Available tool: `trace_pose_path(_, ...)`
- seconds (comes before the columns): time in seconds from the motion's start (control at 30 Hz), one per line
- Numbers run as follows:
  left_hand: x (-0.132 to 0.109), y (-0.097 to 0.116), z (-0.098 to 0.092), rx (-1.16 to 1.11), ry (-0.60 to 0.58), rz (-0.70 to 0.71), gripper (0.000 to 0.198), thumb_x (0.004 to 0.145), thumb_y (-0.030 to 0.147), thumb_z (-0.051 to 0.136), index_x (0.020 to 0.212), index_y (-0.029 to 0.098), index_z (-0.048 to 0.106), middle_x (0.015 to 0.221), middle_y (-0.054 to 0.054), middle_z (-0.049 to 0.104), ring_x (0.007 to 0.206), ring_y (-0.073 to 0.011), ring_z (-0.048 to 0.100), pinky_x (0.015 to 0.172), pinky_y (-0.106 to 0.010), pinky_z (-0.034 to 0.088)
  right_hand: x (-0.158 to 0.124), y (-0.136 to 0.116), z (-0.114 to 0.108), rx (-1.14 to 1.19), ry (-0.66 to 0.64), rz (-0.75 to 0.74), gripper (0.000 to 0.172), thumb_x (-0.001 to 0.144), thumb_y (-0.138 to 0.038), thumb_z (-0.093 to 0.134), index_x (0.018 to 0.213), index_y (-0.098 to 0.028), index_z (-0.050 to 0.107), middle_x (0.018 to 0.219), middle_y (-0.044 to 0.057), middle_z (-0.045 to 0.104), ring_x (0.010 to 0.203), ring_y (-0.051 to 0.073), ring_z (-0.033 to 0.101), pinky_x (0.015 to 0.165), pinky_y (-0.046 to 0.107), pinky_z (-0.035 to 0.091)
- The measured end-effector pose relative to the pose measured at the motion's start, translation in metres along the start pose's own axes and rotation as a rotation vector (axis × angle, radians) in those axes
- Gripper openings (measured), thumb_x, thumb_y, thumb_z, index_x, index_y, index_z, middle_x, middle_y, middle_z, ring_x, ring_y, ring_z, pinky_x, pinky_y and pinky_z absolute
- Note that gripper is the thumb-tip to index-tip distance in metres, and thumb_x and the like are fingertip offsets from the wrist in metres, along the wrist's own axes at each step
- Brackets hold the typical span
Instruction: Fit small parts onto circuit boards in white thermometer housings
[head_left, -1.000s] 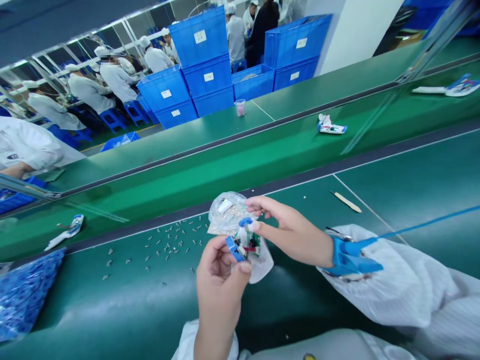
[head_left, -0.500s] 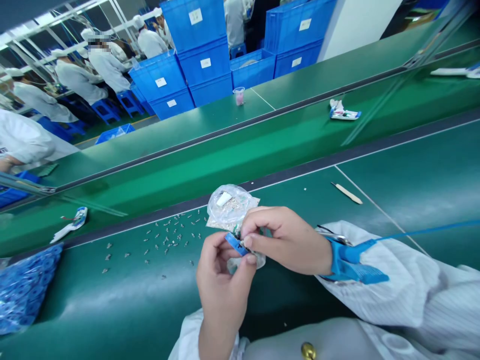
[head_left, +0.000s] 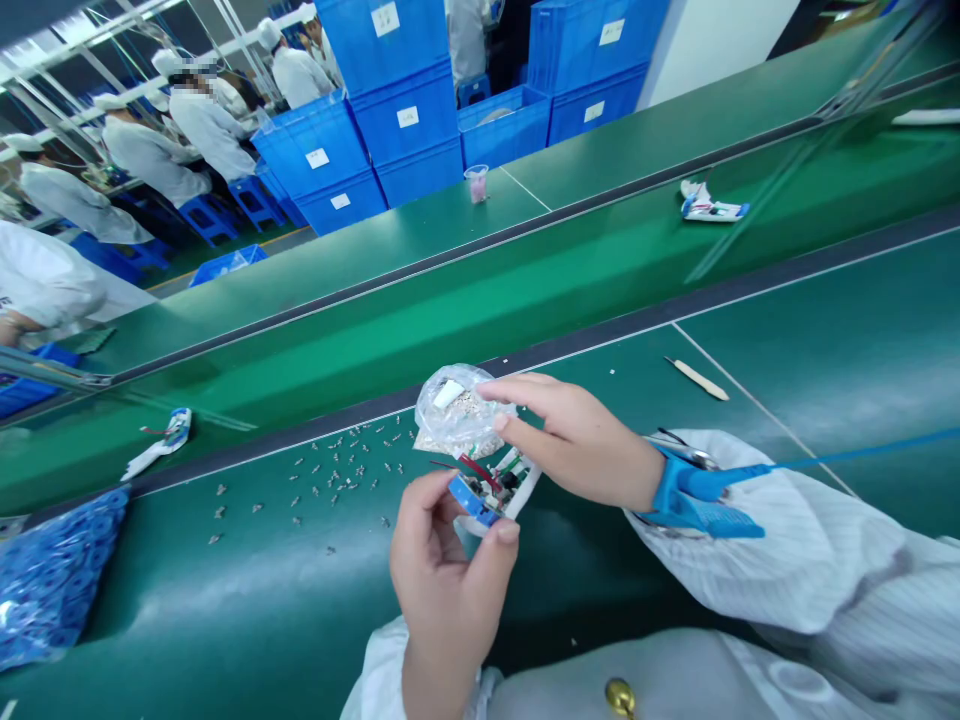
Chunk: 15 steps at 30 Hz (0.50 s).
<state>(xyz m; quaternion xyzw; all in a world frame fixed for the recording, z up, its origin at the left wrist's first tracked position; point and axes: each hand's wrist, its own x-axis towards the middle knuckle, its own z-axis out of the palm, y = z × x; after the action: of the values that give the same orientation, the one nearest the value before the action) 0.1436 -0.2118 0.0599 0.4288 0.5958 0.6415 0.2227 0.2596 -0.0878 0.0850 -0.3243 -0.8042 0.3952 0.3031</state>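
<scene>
My left hand (head_left: 455,590) grips a small blue-and-white electronic housing (head_left: 480,500) between thumb and fingers. It is opened up, with red wires, a green part and dark components showing inside. My right hand (head_left: 581,445) is over the housing's far right end, its fingers apart and nothing visible in them. Its fingertips reach the right edge of a clear plastic bag (head_left: 457,410) of tiny pale parts, with a white piece lying on top. I cannot tell whether they touch the bag. Several small metal parts (head_left: 349,480) lie scattered on the green bench left of the bag.
A pale-handled tool (head_left: 699,380) lies at the right. A bag of blue parts (head_left: 56,580) sits at the left. More housings (head_left: 712,205) lie on the green conveyor (head_left: 375,330). Blue crates (head_left: 409,120) stand beyond, and a co-worker (head_left: 49,280) is at far left. A blue cord (head_left: 862,458) runs from my right wrist.
My right hand has drawn away from the housing and spread its fingers, exposing the wires and inside. My left hand keeps its grip. The housings on the conveyor have shifted right.
</scene>
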Motion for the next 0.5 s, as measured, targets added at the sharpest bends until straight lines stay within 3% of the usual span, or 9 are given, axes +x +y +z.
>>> trace_pose_path(0.1, 0.000, -0.002, -0.002, 0.108, -0.048, 0.111, 0.034, 0.074, 0.021, 0.074, 0.104, 0.025, 0.061, 0.087, -0.001, 0.062, 0.072, -0.0131, 0.063, 0.062, -0.021, 0.054, 0.002, -0.005, 0.000, 0.023, -0.306, -0.018, 0.029, 0.090, -0.025, 0.043, 0.077, -0.014, 0.066, 0.087, 0.007, 0.068, 0.088, 0.020, 0.060, 0.082, 0.032, 0.043)
trace_pose_path(0.2, 0.000, -0.003, -0.003, 0.196, -0.090, 0.202, 0.032, 0.075, 0.022, 0.073, 0.105, 0.024, 0.061, 0.085, -0.002, 0.062, 0.073, -0.0147, 0.062, 0.061, -0.023, 0.054, 0.002, -0.012, 0.000, 0.159, -0.542, 0.149, 0.034, 0.091, -0.025, 0.042, 0.061, -0.015, 0.055, 0.066, 0.001, 0.059, 0.065, 0.013, 0.054, 0.062, 0.024, 0.040)
trace_pose_path(0.27, 0.000, -0.003, -0.002, 0.207, -0.096, 0.228, 0.032, 0.075, 0.022, 0.073, 0.105, 0.024, 0.060, 0.085, -0.002, 0.062, 0.073, -0.0146, 0.061, 0.061, -0.022, 0.053, 0.002, -0.015, -0.001, 0.220, -0.529, 0.225, 0.031, 0.089, -0.024, 0.045, 0.061, -0.015, 0.053, 0.062, -0.001, 0.055, 0.061, 0.011, 0.050, 0.057, 0.022, 0.037)
trace_pose_path(0.33, 0.000, -0.002, -0.001, 0.163, -0.085, 0.225, 0.034, 0.075, 0.020, 0.073, 0.107, 0.024, 0.060, 0.084, -0.001, 0.061, 0.073, -0.0137, 0.061, 0.061, -0.020, 0.053, 0.001, -0.017, 0.000, 0.234, -0.446, 0.204, 0.029, 0.089, -0.021, 0.047, 0.061, -0.015, 0.052, 0.060, -0.002, 0.053, 0.061, 0.010, 0.049, 0.058, 0.022, 0.036)
trace_pose_path(0.5, 0.001, -0.001, 0.005, -0.096, 0.000, -0.020, 0.031, 0.077, 0.019, 0.073, 0.106, 0.026, 0.062, 0.089, -0.001, 0.064, 0.077, -0.0123, 0.065, 0.068, -0.019, 0.055, -0.008, -0.018, 0.010, 0.017, -0.116, 0.020, 0.030, 0.090, -0.015, 0.047, 0.060, -0.015, 0.047, 0.068, 0.000, 0.055, 0.076, 0.014, 0.052, 0.071, 0.027, 0.034)
